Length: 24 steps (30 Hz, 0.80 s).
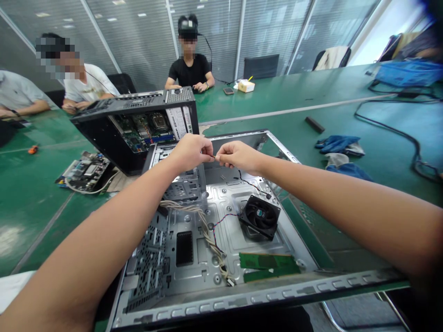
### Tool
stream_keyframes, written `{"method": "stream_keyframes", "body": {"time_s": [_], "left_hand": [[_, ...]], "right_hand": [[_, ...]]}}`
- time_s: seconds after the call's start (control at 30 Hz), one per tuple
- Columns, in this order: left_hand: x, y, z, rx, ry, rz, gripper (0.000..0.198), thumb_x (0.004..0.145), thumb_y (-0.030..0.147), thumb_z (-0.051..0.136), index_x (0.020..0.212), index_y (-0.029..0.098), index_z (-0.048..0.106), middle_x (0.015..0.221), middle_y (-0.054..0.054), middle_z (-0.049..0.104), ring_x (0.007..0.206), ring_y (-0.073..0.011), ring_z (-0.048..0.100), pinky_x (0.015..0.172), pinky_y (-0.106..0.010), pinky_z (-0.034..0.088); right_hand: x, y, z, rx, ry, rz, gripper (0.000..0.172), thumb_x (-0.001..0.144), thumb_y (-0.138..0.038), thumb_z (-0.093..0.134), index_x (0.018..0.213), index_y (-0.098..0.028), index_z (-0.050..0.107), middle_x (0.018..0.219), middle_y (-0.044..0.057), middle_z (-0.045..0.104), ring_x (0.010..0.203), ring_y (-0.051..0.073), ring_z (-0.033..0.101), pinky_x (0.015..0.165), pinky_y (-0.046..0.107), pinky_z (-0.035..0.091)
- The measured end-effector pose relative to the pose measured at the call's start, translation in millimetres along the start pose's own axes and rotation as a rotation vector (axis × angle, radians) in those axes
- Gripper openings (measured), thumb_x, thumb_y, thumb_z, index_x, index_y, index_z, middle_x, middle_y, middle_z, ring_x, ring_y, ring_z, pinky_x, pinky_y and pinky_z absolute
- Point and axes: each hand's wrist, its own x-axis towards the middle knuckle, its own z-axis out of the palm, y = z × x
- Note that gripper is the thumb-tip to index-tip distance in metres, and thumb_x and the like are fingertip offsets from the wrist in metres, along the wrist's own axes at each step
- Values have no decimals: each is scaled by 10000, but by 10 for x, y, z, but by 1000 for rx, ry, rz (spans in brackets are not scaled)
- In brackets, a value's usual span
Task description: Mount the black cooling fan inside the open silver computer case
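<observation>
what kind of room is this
Probably a meeting or training room used for hands-on computer work: there's a long green table, glass partitions with blinds, and an open computer case with a loose black fan inside.

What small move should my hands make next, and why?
Perhaps steady the left hand and gently draw the right hand back: both seem to pinch a thin thing, too small to identify, above the open case, so a light pull might show whether it parts.
</observation>
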Motion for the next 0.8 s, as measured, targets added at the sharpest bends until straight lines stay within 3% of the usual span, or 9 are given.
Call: {"method": "stream_keyframes", "body": {"time_s": [0.43,0.8], "left_hand": [[-27,13,-1,-11,11,-16,147,709,318,684,755,180,708,675,7,651,648,-117,555,716,-291,410],[-27,-4,3,71,11,-21,153,718,321,671,768,192,738,654,-1,666,630,-132,551,655,-296,384]], "right_hand": [[-6,-19,14,29,-16,20,164,829,-150,586,669,-173,556,655,7,582,538,83,454,505,231,365],[-22,-39,30,-107,68,-43,129,810,-167,598,682,-172,582,648,7,608,530,90,461,516,246,372]]}}
